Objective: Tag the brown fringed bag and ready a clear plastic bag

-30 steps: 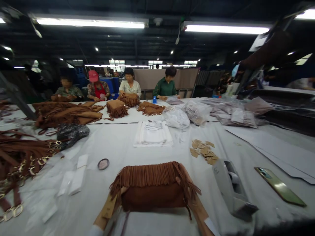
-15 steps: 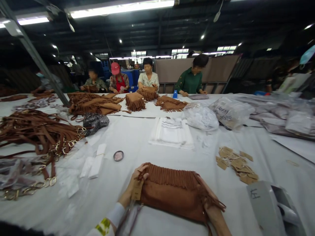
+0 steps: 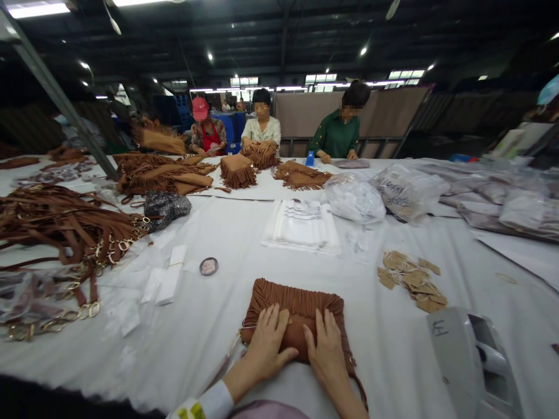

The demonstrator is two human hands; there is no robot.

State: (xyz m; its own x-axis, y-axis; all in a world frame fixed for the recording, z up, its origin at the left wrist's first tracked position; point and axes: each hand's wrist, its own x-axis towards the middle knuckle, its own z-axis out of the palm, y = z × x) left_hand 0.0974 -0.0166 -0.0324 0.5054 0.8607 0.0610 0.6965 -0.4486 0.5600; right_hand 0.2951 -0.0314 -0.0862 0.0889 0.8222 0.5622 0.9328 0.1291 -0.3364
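Observation:
A brown suede bag with a fringe point(image 3: 292, 302) lies flat on the white table point(image 3: 244, 233) right in front of me. My left hand point(image 3: 267, 343) rests palm down on its near left part, fingers spread. My right hand point(image 3: 328, 350) presses flat on its near right part beside the left one. The fringe lies smoothed across the bag's far side. A thin brown strap point(image 3: 360, 391) trails from the bag's right corner.
A pile of brown straps with gold buckles point(image 3: 65, 233) lies at left. Tan paper tags point(image 3: 410, 280), a grey tape dispenser point(image 3: 474, 361), folded white cloths point(image 3: 302, 227), a small round tin point(image 3: 208, 266) and plastic bags point(image 3: 354, 199) surround me. Several people sit at the far side with more fringed bags point(image 3: 238, 170).
The bag was held up by its two ends; now it lies flat and both my hands have moved onto its top, pressing it down.

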